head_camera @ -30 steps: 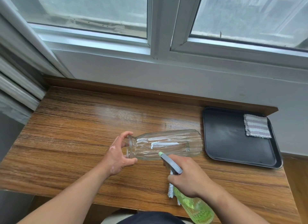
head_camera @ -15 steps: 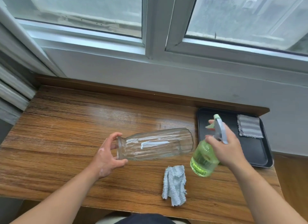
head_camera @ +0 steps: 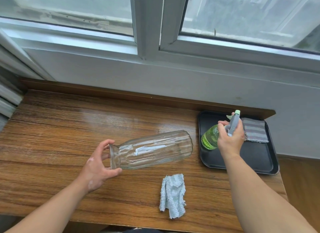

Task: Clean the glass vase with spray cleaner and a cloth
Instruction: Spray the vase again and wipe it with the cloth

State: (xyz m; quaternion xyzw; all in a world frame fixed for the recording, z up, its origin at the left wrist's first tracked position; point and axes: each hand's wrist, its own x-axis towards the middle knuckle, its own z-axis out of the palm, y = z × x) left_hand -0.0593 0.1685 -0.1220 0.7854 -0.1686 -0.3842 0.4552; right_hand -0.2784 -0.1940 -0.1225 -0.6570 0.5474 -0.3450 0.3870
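Beside vase (head_camera: 152, 149): crumpled cloth (head_camera: 172, 195), black tray (head_camera: 256, 156), folded cloth (head_camera: 255, 133).

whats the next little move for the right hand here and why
Probably lower the green spray bottle onto the black tray and let go. The right hand holds it over the tray, the glass vase lies on its side in the left hand, and the blue cloth sits free on the table for wiping.

A home, by the look of it: a wooden table (head_camera: 69, 137) pushed up under a sliding window (head_camera: 155, 24) with grimy panes, a black tray (head_camera: 256, 160) holding a folded striped cloth (head_camera: 254, 130).
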